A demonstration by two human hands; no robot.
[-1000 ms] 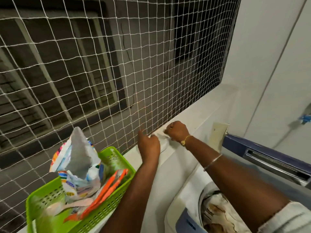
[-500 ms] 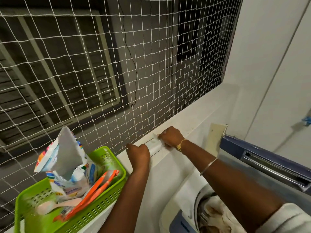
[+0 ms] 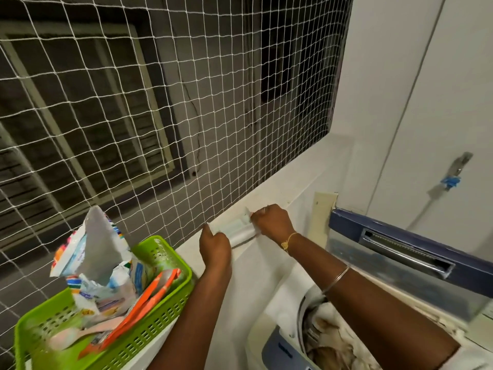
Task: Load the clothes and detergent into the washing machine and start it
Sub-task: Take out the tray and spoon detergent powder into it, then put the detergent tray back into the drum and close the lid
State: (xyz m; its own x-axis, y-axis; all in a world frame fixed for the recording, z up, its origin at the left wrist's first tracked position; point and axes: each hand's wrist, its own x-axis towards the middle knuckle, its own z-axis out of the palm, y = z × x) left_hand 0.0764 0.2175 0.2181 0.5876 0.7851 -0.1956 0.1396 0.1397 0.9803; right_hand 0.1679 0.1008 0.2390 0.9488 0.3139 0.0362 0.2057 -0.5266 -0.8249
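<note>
My left hand [image 3: 215,247] and my right hand [image 3: 272,222] each grip one end of a small white sachet [image 3: 238,233] held just above the white ledge [image 3: 282,182]. The sachet is stretched between them. Below my right arm the top-loading washing machine [image 3: 280,351] stands with its drum full of light brown and cream clothes [image 3: 330,343]. Its blue-framed lid [image 3: 400,249] is raised at the right.
A green plastic basket [image 3: 149,335] on the ledge at the lower left holds an opened detergent bag [image 3: 98,252], orange packets [image 3: 149,297] and a pink scoop [image 3: 72,337]. White netting [image 3: 160,116] covers the window opening behind the ledge. A tap [image 3: 453,172] sticks out of the right wall.
Both hands have lifted the sachet slightly off the ledge and pulled it out between them. The view has shifted a little.
</note>
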